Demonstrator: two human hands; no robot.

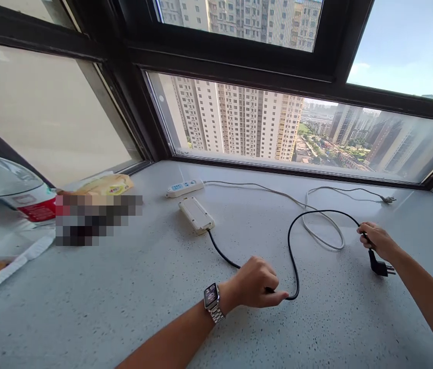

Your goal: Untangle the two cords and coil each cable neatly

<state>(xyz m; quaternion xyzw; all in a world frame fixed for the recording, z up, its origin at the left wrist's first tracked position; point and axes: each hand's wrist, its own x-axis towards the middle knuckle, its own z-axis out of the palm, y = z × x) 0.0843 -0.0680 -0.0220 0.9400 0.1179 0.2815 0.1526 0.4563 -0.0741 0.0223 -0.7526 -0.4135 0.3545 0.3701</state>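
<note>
My left hand (256,282), with a watch (211,297) on its wrist, is closed around a black power cord (296,256) low over the speckled sill. From this hand the cord runs back to a white power strip (196,214) that lies with its plain side up. Further right, my right hand (378,240) grips the same cord near its end. A black plug (379,265) hangs just below that hand, its prongs pointing right. Between the hands the cord bends in a loose curve. Part of it passes over a grey cable (327,241).
Behind lies a second, slimmer white power strip (185,188); its grey cable ends in a plug (388,199) near the window. At left stand a large bottle (20,184) with a red cap, a yellow packet (104,185) and a white tray (20,261) holding cookies. A blurred patch hides something there.
</note>
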